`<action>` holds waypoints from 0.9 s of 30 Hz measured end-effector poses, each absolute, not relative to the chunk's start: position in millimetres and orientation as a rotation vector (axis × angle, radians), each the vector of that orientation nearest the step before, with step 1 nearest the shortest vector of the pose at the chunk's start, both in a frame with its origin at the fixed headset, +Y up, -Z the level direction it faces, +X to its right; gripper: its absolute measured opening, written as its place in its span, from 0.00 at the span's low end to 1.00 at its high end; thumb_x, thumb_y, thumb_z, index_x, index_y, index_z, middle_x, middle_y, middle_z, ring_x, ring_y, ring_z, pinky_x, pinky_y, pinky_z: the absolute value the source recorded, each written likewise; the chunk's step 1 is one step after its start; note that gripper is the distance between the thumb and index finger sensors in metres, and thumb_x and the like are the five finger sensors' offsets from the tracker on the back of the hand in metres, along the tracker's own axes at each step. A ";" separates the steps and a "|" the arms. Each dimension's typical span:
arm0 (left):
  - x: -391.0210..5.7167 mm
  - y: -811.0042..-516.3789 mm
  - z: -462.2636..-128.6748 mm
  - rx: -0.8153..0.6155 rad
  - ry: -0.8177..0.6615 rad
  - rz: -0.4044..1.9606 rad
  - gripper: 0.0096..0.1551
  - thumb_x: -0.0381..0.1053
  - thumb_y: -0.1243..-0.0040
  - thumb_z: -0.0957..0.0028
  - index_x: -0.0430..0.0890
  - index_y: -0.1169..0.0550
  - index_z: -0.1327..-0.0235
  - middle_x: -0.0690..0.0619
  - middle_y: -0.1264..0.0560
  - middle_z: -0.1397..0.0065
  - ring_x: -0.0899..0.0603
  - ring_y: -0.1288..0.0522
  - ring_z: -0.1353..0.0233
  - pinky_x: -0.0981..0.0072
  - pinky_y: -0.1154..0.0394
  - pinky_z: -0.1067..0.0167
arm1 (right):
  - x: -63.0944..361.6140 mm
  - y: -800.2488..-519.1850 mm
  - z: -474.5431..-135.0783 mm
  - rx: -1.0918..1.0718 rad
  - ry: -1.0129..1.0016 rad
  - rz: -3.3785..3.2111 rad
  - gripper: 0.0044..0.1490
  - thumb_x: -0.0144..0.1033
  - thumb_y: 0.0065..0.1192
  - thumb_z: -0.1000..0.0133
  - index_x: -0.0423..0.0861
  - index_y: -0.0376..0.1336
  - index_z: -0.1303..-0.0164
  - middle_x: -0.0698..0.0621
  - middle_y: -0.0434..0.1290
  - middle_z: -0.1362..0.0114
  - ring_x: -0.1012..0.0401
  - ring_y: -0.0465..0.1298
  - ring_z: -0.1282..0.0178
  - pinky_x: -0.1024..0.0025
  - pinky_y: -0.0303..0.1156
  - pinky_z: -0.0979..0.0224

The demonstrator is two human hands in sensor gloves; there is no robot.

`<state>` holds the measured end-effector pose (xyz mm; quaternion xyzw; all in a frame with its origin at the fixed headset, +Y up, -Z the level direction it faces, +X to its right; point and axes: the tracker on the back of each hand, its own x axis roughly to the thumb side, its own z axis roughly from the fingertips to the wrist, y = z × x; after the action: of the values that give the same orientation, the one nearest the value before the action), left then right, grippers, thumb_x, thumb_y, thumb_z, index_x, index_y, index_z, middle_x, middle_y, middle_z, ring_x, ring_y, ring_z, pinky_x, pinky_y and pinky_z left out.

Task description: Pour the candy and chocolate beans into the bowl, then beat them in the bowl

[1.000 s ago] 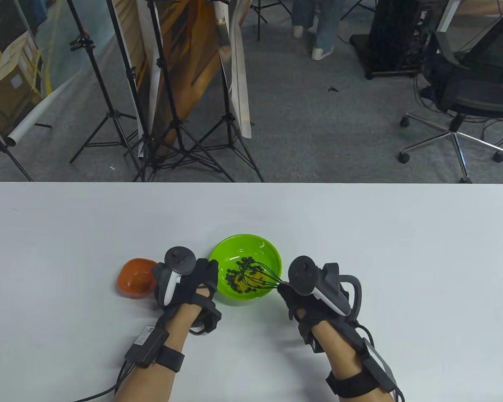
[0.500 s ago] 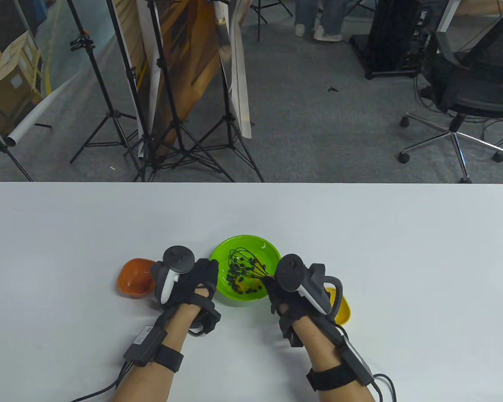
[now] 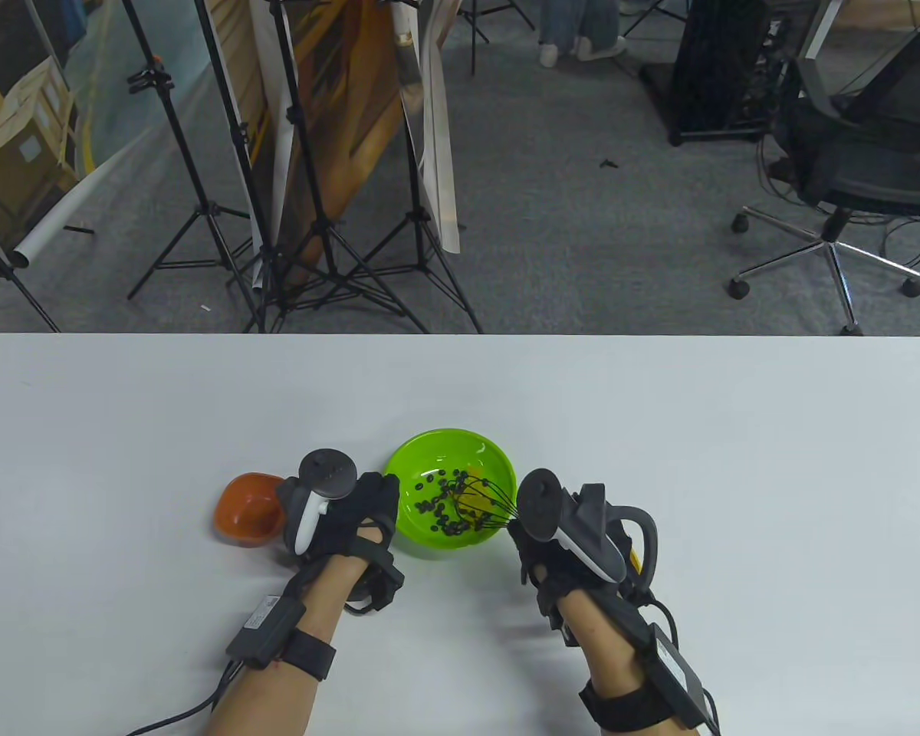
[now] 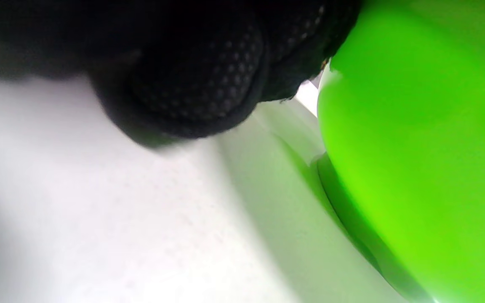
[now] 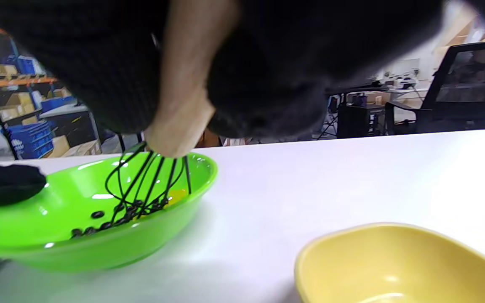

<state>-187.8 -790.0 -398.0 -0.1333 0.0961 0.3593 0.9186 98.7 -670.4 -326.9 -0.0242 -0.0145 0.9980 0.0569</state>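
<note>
A green bowl (image 3: 429, 446) stands near the table's front middle, with dark chocolate beans (image 3: 438, 506) and a bit of yellow candy (image 3: 471, 502) in it. My left hand (image 3: 379, 498) holds the bowl's left rim, and its gloved fingertip (image 4: 196, 92) lies against the green wall (image 4: 415, 126). At the bowl's right side my right hand (image 3: 525, 537) grips a whisk by its light handle (image 5: 183, 105). Its black wires (image 3: 487, 502) (image 5: 150, 185) dip among the beans in the right half of the bowl.
An orange bowl (image 3: 244, 512) sits left of my left hand. A yellow bowl (image 5: 394, 261) holding nothing stands under my right wrist, mostly hidden in the table view. The white table (image 3: 736, 460) ends at a far edge, with tripods and an office chair on the floor beyond.
The whisk swept to the bowl's left part half a second ago and has now come back right. My right hand moved right with it and covers the yellow bowl again. The left hand stayed.
</note>
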 end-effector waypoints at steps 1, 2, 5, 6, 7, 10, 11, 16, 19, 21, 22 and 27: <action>-187.9 -790.0 -398.0 -0.277 0.197 0.741 0.23 0.66 0.52 0.48 0.50 0.21 0.59 0.60 0.16 0.66 0.48 0.12 0.71 0.71 0.14 0.79 | 100.3 -673.4 -329.4 -0.094 -0.061 3.025 0.33 0.54 0.75 0.50 0.39 0.77 0.48 0.42 0.85 0.66 0.57 0.78 0.88 0.60 0.80 0.85; -187.7 -790.0 -398.0 -0.277 0.197 0.741 0.23 0.66 0.52 0.47 0.50 0.21 0.59 0.60 0.16 0.66 0.48 0.12 0.71 0.71 0.14 0.79 | 100.9 -677.0 -331.8 -0.112 -0.073 3.015 0.34 0.54 0.74 0.50 0.39 0.77 0.48 0.43 0.85 0.66 0.57 0.78 0.88 0.60 0.80 0.85; -187.7 -790.2 -398.3 -0.281 0.194 0.740 0.23 0.66 0.52 0.47 0.50 0.21 0.60 0.60 0.16 0.66 0.49 0.12 0.71 0.71 0.14 0.78 | 100.7 -694.9 -341.0 -0.115 -0.053 2.942 0.35 0.56 0.70 0.48 0.38 0.76 0.48 0.44 0.84 0.66 0.59 0.78 0.89 0.62 0.81 0.86; -187.8 -790.3 -398.4 -0.282 0.193 0.742 0.23 0.67 0.52 0.47 0.50 0.21 0.60 0.61 0.16 0.66 0.49 0.12 0.71 0.71 0.14 0.78 | 99.9 -699.1 -342.8 -0.107 -0.052 2.920 0.35 0.56 0.68 0.48 0.37 0.76 0.48 0.44 0.84 0.67 0.59 0.78 0.89 0.62 0.81 0.86; -188.0 -790.4 -398.5 -0.285 0.192 0.744 0.23 0.66 0.52 0.47 0.50 0.21 0.59 0.60 0.16 0.66 0.49 0.12 0.70 0.71 0.14 0.78 | 97.8 -704.2 -344.8 -0.091 -0.052 2.884 0.35 0.56 0.68 0.48 0.37 0.76 0.49 0.44 0.84 0.67 0.59 0.78 0.89 0.62 0.81 0.87; -188.0 -790.7 -398.7 -0.287 0.189 0.746 0.23 0.67 0.53 0.47 0.50 0.21 0.60 0.61 0.16 0.66 0.49 0.12 0.70 0.71 0.14 0.78 | 87.0 -709.3 -346.3 -0.005 -0.004 2.806 0.35 0.56 0.67 0.48 0.37 0.76 0.48 0.44 0.84 0.68 0.59 0.78 0.90 0.62 0.80 0.87; -188.2 -790.8 -398.9 -0.289 0.190 0.747 0.23 0.67 0.53 0.47 0.50 0.22 0.60 0.61 0.16 0.66 0.49 0.12 0.70 0.71 0.14 0.78 | 83.3 -708.8 -346.0 0.023 0.031 2.787 0.35 0.55 0.68 0.48 0.37 0.76 0.49 0.44 0.84 0.68 0.59 0.78 0.90 0.61 0.80 0.87; -189.5 -791.3 -399.0 -0.290 0.203 0.759 0.24 0.67 0.54 0.48 0.51 0.22 0.60 0.61 0.16 0.66 0.49 0.12 0.70 0.71 0.14 0.77 | 83.1 -686.0 -339.0 0.140 0.180 2.833 0.34 0.55 0.71 0.48 0.39 0.77 0.49 0.43 0.85 0.67 0.58 0.78 0.89 0.60 0.80 0.86; -190.0 -791.6 -399.2 -0.293 0.209 0.763 0.24 0.67 0.54 0.48 0.51 0.21 0.60 0.61 0.16 0.66 0.50 0.12 0.70 0.70 0.14 0.77 | 92.4 -671.5 -333.9 0.124 0.197 2.908 0.34 0.55 0.74 0.49 0.39 0.78 0.49 0.42 0.85 0.68 0.56 0.78 0.89 0.59 0.80 0.86; -189.2 -791.7 -399.3 -0.298 0.204 0.761 0.24 0.67 0.53 0.48 0.51 0.21 0.60 0.61 0.16 0.66 0.49 0.12 0.70 0.70 0.14 0.77 | 100.3 -664.5 -332.3 0.069 0.152 2.927 0.34 0.55 0.76 0.50 0.39 0.79 0.49 0.42 0.85 0.67 0.56 0.78 0.89 0.58 0.80 0.85; -188.9 -791.4 -399.0 -0.291 0.205 0.751 0.24 0.68 0.53 0.48 0.51 0.21 0.60 0.62 0.16 0.67 0.50 0.12 0.70 0.71 0.14 0.77 | 101.0 -664.0 -332.7 0.036 0.125 2.946 0.34 0.54 0.77 0.50 0.38 0.79 0.50 0.41 0.85 0.67 0.55 0.78 0.89 0.58 0.80 0.85; -189.1 -791.7 -399.6 -0.298 0.196 0.757 0.23 0.67 0.52 0.48 0.50 0.21 0.60 0.61 0.16 0.67 0.50 0.12 0.70 0.70 0.14 0.77 | 106.3 -674.5 -341.9 -0.113 0.028 2.983 0.34 0.55 0.73 0.49 0.38 0.77 0.48 0.43 0.85 0.67 0.57 0.78 0.89 0.60 0.80 0.85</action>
<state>-189.1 -791.7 -399.6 -0.1446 0.0953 0.3673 0.9138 106.3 -674.5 -341.9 -0.0378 0.0093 0.9962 0.0781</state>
